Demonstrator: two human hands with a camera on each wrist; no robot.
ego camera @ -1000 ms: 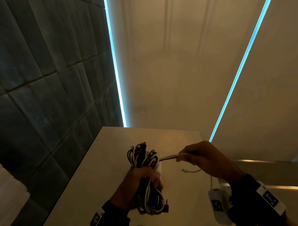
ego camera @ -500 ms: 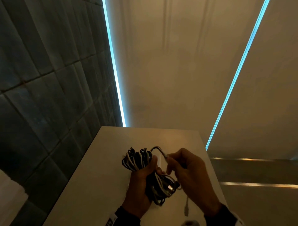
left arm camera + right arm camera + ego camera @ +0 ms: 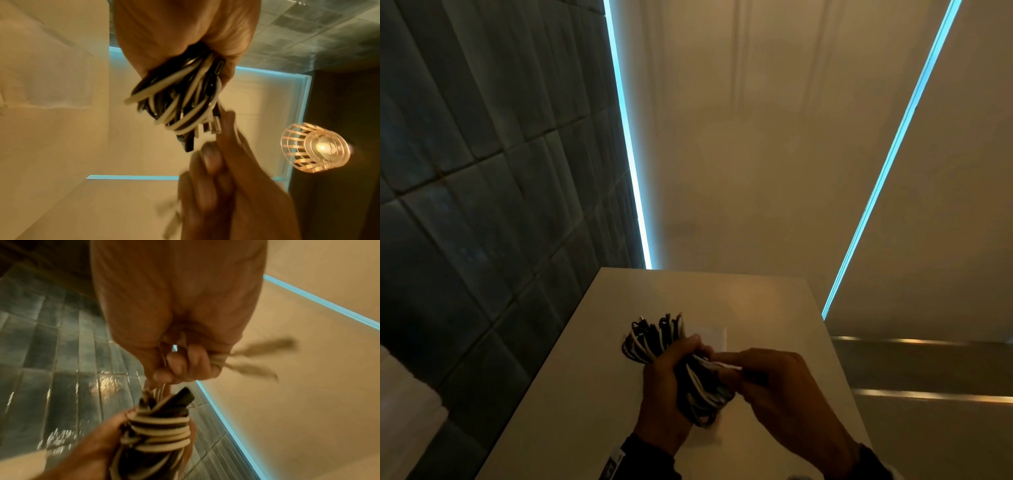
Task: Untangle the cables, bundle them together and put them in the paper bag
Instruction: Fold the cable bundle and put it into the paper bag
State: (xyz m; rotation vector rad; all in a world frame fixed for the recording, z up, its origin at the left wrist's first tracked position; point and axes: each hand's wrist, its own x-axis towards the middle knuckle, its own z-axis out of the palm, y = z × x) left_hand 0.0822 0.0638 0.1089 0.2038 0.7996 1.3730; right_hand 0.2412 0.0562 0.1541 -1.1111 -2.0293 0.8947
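Observation:
A bundle of black and white cables [image 3: 654, 339] is folded into loops, and my left hand [image 3: 671, 370] grips it round the middle above the pale table [image 3: 585, 394]. The bundle's loops [image 3: 179, 100] fan out below my left palm in the left wrist view. My right hand [image 3: 756, 373] is against the bundle's right side and pinches a thin white cable end [image 3: 158, 389] that runs into the bundle [image 3: 158, 431]. A flat white paper piece [image 3: 710, 337] lies on the table behind the bundle; I cannot tell if it is the bag.
A dark tiled wall [image 3: 465, 205] stands on the left, edged by a blue light strip [image 3: 630, 154]. A second strip [image 3: 887, 164] runs on the right. A caged lamp [image 3: 314, 147] glows in the left wrist view. The table's right edge [image 3: 839, 377] drops to a dim floor.
My right hand pulled a cable end out to the right, then came back to the bundle and now wraps close against it. My left hand keeps its grip, shifted slightly lower.

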